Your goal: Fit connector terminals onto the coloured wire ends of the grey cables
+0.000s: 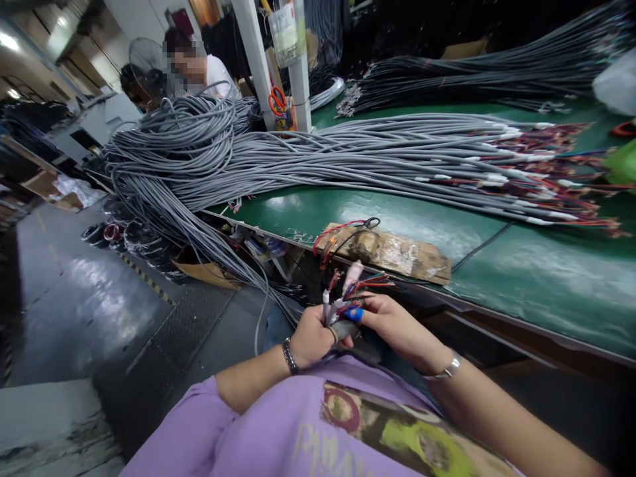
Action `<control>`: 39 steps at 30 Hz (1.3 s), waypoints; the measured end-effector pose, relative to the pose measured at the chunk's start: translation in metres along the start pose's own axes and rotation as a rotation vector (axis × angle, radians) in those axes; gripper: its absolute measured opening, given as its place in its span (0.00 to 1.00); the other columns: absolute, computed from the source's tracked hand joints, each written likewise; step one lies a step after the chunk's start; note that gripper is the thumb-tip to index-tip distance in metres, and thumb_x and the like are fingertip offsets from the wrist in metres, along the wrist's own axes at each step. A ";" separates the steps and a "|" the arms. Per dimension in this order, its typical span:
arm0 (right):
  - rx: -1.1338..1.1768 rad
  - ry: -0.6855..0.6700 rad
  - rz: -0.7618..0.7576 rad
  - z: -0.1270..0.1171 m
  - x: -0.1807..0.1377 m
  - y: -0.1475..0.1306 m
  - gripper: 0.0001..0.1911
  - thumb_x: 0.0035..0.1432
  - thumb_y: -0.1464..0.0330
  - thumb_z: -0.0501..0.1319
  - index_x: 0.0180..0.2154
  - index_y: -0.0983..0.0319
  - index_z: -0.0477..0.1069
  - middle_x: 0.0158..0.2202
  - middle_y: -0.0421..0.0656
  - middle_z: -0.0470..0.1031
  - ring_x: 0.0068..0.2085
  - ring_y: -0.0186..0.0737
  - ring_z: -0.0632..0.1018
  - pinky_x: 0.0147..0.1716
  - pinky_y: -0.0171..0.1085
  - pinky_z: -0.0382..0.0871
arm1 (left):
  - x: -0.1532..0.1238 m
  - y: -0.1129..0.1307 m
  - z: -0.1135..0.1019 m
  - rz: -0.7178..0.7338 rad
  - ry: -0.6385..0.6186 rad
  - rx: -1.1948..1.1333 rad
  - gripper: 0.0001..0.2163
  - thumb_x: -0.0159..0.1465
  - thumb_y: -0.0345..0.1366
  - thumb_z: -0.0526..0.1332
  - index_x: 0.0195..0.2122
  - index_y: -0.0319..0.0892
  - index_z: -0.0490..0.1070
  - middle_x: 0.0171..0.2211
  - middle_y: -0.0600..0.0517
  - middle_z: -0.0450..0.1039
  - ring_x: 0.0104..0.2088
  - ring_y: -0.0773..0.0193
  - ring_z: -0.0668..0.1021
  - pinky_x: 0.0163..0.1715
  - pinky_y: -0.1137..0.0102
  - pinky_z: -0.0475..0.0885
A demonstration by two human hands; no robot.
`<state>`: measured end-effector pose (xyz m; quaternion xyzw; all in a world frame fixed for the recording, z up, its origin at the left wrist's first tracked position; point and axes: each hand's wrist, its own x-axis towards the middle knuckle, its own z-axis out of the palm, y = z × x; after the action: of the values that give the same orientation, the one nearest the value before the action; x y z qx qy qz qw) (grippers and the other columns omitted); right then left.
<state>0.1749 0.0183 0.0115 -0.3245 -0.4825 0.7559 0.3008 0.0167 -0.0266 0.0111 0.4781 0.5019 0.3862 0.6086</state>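
Observation:
My left hand point(311, 334) is closed around the end of a grey cable point(325, 308), just below the table's front edge. Thin red and coloured wires point(370, 281) fan out of that cable end. My right hand point(392, 321) pinches these wires, with a blue cover on one fingertip point(354, 314). Both hands meet close together above my lap. A bracelet sits on my left wrist and a metal watch point(447, 370) on my right.
A green worktable point(521, 265) carries a long bundle of grey cables point(348, 149) with coloured wire ends at the right. A taped wooden block point(392, 252) lies at the front edge. Cables spill off the left end toward the floor. Another person point(199, 66) sits far left.

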 end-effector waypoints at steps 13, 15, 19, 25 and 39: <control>0.041 0.075 -0.044 0.006 -0.001 0.007 0.15 0.53 0.57 0.67 0.30 0.62 0.72 0.22 0.41 0.75 0.25 0.37 0.73 0.29 0.37 0.65 | 0.002 -0.001 0.003 0.031 0.133 -0.119 0.19 0.53 0.51 0.67 0.22 0.38 0.73 0.16 0.51 0.71 0.19 0.69 0.70 0.22 0.73 0.66; 0.014 0.080 -0.061 0.009 0.000 0.005 0.15 0.54 0.56 0.66 0.29 0.61 0.72 0.21 0.41 0.75 0.24 0.37 0.72 0.28 0.37 0.64 | 0.002 -0.003 0.002 0.029 0.116 -0.114 0.19 0.53 0.51 0.67 0.23 0.37 0.73 0.17 0.51 0.71 0.19 0.69 0.70 0.22 0.73 0.67; -0.008 0.128 -0.072 0.009 0.000 0.004 0.17 0.51 0.54 0.67 0.27 0.61 0.72 0.21 0.40 0.74 0.25 0.37 0.71 0.28 0.37 0.62 | 0.004 -0.009 0.001 0.064 0.204 -0.154 0.18 0.54 0.50 0.68 0.23 0.37 0.72 0.18 0.51 0.72 0.19 0.69 0.71 0.24 0.73 0.68; -0.053 0.211 -0.091 0.008 0.002 0.006 0.18 0.48 0.54 0.69 0.23 0.62 0.71 0.20 0.39 0.69 0.24 0.33 0.64 0.25 0.35 0.57 | 0.007 -0.010 0.005 0.075 0.382 -0.272 0.19 0.53 0.51 0.68 0.25 0.37 0.73 0.18 0.51 0.72 0.19 0.69 0.72 0.23 0.73 0.69; 0.034 0.098 -0.031 0.013 0.005 0.003 0.18 0.52 0.53 0.66 0.30 0.62 0.72 0.19 0.40 0.73 0.24 0.36 0.72 0.26 0.35 0.60 | 0.006 -0.012 0.004 0.047 0.259 -0.250 0.19 0.52 0.50 0.68 0.20 0.38 0.69 0.15 0.53 0.69 0.16 0.71 0.68 0.20 0.75 0.65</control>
<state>0.1614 0.0139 0.0122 -0.3484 -0.4595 0.7424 0.3410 0.0218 -0.0250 -0.0017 0.3566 0.5128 0.5181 0.5843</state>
